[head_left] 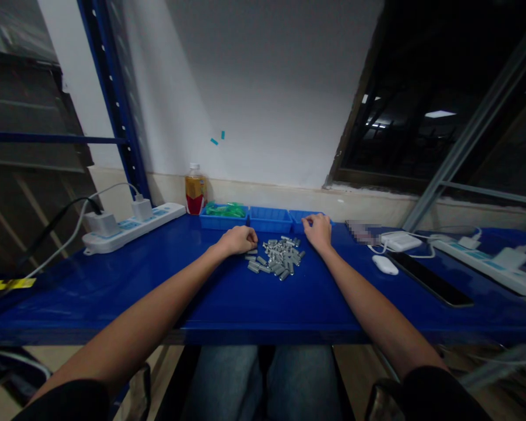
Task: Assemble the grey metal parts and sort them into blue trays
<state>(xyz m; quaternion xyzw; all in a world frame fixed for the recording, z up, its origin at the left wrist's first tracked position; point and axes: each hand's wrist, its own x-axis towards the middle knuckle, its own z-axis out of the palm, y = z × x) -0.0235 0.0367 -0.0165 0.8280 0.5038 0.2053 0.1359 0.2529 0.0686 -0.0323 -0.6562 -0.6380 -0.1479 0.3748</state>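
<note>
A loose pile of small grey metal cylinders (283, 255) lies on the blue table (263, 301). My left hand (240, 240) is at the pile's left edge, its fingers curled together. Whatever it may hold is hidden. My right hand (319, 229) is in front of the right blue bin (294, 217), thumb and fingertips pinched close together; I cannot make out anything between them. The middle blue bin (270, 224) stands behind the pile. Bright green plastic pieces (226, 210) fill the left blue bin (223, 223).
A drink bottle (195, 192) stands by the wall at the left bin. Power strips lie at the left (131, 228) and right (486, 268). On the right are a phone (427, 279), a white earbud case (384, 265) and a white charger (401, 241) with cables.
</note>
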